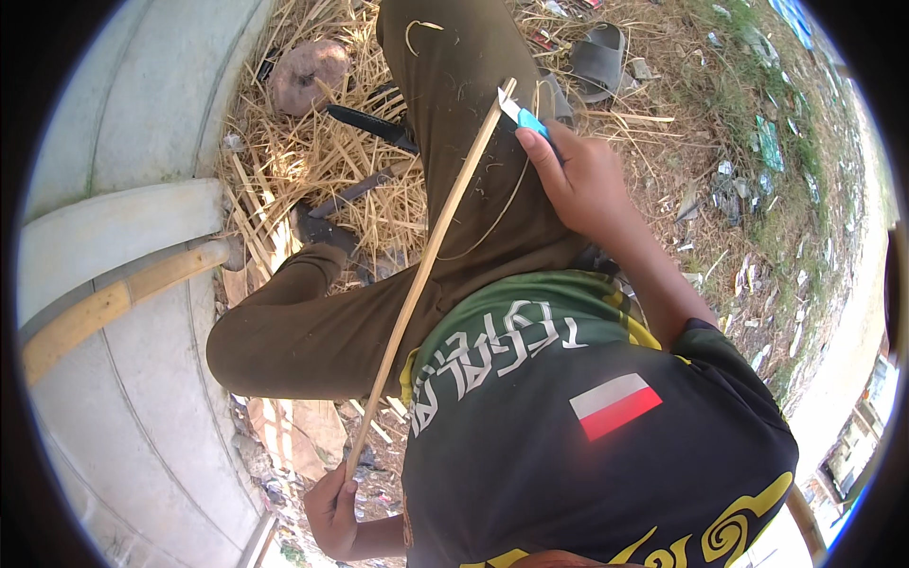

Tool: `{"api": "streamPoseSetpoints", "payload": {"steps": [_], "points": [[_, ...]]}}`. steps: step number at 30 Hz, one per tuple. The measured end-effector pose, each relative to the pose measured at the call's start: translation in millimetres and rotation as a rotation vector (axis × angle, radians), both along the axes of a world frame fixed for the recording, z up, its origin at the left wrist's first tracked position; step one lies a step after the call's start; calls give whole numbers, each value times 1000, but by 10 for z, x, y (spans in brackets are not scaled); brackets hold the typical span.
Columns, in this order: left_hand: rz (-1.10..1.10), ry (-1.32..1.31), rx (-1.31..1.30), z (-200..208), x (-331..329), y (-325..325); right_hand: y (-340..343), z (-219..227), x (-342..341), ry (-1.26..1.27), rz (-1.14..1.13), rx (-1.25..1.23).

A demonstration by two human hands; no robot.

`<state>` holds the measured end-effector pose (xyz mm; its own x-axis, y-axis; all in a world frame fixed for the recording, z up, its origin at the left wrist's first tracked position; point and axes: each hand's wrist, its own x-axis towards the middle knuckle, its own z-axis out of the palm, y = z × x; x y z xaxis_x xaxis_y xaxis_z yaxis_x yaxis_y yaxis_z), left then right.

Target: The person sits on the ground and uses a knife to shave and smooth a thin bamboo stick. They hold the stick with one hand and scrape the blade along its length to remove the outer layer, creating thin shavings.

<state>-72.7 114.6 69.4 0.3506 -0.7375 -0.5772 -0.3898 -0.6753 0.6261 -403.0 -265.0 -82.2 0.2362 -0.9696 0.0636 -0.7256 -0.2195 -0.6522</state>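
A long, thin bamboo strip [426, 260] slants across my lap, from beside my hip up to my thigh. My left hand [331, 511] is closed round its lower end. Near the strip's upper end, my right hand [585, 182] grips a blue utility knife [531, 121], thumb along the handle. The knife's bare blade touches or lies right against the strip; which of the two I cannot tell. A thin curled shaving [511, 201] hangs over my brown trousers [473, 57], and small shavings cling to the cloth.
A dark flat blade [369, 125] lies beside my leg, over a heap of pale shavings [379, 213]. Beyond it sits a round stone [311, 78]. A grey wall [123, 417] with a bamboo pole [133, 301] stands left. A grey sandal [598, 62] rests on littered ground.
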Motion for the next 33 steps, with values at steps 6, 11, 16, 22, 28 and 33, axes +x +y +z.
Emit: {"api": "streamPoseSetpoints", "payload": {"steps": [6, 11, 16, 22, 28, 33], "points": [[-233, -285, 103, 140, 240, 611, -31, -37, -21, -61, -92, 112], [-135, -370, -136, 5, 388, 1582, 41, -59, -42, -172, -60, 118], [27, 187, -64, -180, 41, 291, 48, -75, -130, -313, 3, 103], [61, 285, 13, -396, -68, -352, 2, -43, -58, -268, 43, 6], [26, 170, 25, -258, 2, -194, 0, -5, -32, -173, 2, 84], [5, 124, -16, -226, -25, -156, 8, 25, -36, -166, 3, 89]]}}
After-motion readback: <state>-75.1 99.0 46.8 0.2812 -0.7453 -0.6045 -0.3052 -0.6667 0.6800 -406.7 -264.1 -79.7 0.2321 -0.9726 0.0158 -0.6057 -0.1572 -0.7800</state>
